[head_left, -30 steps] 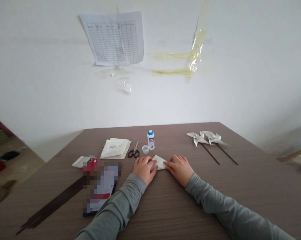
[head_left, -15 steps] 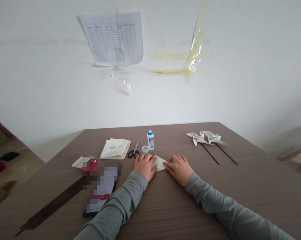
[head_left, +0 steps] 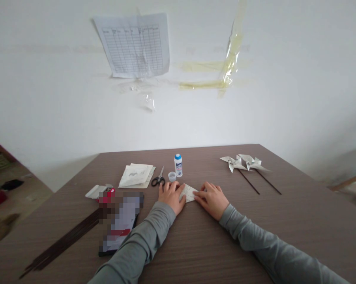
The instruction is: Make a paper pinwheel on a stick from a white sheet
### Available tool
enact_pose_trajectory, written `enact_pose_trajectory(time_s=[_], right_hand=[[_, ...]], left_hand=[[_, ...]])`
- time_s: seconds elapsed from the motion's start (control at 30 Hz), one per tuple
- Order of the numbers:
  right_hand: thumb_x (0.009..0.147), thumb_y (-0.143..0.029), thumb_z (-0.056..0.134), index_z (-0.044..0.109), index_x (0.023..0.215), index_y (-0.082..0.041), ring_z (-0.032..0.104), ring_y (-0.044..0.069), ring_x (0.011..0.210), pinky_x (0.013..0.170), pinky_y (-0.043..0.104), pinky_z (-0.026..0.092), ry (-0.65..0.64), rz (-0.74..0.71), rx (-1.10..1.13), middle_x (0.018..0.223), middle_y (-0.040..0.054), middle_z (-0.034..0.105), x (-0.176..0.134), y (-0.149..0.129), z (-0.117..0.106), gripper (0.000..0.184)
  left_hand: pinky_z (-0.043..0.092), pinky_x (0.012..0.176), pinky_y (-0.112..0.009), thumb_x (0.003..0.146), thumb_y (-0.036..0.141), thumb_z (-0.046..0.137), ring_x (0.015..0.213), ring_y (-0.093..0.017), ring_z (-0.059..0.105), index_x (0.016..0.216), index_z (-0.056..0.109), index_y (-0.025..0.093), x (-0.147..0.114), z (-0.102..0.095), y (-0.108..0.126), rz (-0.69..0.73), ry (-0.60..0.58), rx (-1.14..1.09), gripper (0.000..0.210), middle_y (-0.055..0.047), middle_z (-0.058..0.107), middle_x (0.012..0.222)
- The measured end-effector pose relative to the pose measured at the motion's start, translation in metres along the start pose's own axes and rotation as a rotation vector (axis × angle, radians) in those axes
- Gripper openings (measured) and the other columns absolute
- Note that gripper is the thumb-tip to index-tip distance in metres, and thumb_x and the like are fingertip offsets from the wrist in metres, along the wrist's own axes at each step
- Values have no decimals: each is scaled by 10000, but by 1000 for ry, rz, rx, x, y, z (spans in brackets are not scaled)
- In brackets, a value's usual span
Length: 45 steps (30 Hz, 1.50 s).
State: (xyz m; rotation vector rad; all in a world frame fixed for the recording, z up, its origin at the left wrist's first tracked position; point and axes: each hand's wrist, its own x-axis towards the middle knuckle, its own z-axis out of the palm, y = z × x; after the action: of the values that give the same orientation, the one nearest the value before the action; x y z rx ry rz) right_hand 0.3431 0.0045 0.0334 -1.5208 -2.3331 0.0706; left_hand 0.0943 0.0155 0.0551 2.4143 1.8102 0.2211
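A small folded piece of printed paper (head_left: pixel 190 193), roughly triangular, lies on the table between my hands. My left hand (head_left: pixel 171 196) holds its left side, thumb and fingers on the paper. At the paper's right corner, my right hand (head_left: pixel 212 200) grips it between thumb and index finger, the other fingers curled. Just beyond my left hand are a small translucent cap (head_left: pixel 172 176) and a white glue bottle (head_left: pixel 178 165) with a blue top, standing upright. Black-handled scissors (head_left: pixel 158 180) lie left of the cap.
Paper sheets (head_left: pixel 135 176) are stacked behind a phone (head_left: pixel 123 225), which is partly blurred. Near it are a small open red-and-white box (head_left: pixel 95 192) and a bundle of dark thin sticks (head_left: pixel 65 238). Two paper pinwheels (head_left: pixel 233 164) on sticks lie to the right. A wall rises behind the table (head_left: pixel 284 221).
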Motion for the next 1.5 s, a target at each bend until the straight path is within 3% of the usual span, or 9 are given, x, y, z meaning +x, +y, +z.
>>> enact_pose_trajectory(time_s=[0.2,0.4,0.67,0.97,1.07,1.27,1.5], right_hand=[[1215,-376,868,1052,1300,-370,820,370,1276,1087,477,609,31,112,65,1314,137,879,5,-10,1,203],[1156,-426,946,1010,1312,-330,790,407,1375,1157,514,590,-24,224,35,1442,160,849,7,-30,-8,194],[1107,-497,982,967,1338,-332,765,432,1369,1155,545,604,5,244,17,1459,177,838,7,-32,-1,283],[1072,-457,1019,947,1508,-398,694,470,1573,1265,598,585,-37,342,48,1707,183,737,11,-30,-1,446],[1070,-458,1008,931,1554,-424,672,472,1600,1288,615,564,-58,370,59,1724,178,714,11,-24,-5,491],[1067,-422,988,861,1690,-460,629,479,1696,1410,739,489,-118,404,59,1774,153,681,11,-5,-15,637],[1108,-415,916,775,1801,-492,523,510,1821,1441,837,434,-245,410,82,1891,155,614,12,14,-31,712]], left_hand=[[283,1601,-882,1181,478,784,1860,-521,517,1835,799,406,-3,-20,11,-56,-54,6,657,-119,699,1947],[170,1590,-956,1130,563,855,1955,-535,388,1859,774,416,-5,-41,17,-74,-153,15,748,-132,612,2033],[125,1557,-1009,1125,646,851,1958,-556,364,1834,789,475,-3,-37,12,-72,-151,7,733,-118,606,2046],[178,1557,-993,1099,614,875,1955,-543,380,1829,787,495,-1,-34,9,-74,-147,22,744,-100,621,2035],[212,1554,-983,1078,616,889,1946,-551,395,1808,802,515,-1,-33,8,-68,-134,20,742,-90,647,2015],[153,1552,-1007,1107,616,856,1965,-567,371,1866,756,479,-2,-33,7,-77,-158,15,778,-120,620,2036],[143,1540,-1019,1107,612,870,1953,-582,378,1851,771,484,-2,-31,5,-69,-132,6,761,-116,629,2035]])
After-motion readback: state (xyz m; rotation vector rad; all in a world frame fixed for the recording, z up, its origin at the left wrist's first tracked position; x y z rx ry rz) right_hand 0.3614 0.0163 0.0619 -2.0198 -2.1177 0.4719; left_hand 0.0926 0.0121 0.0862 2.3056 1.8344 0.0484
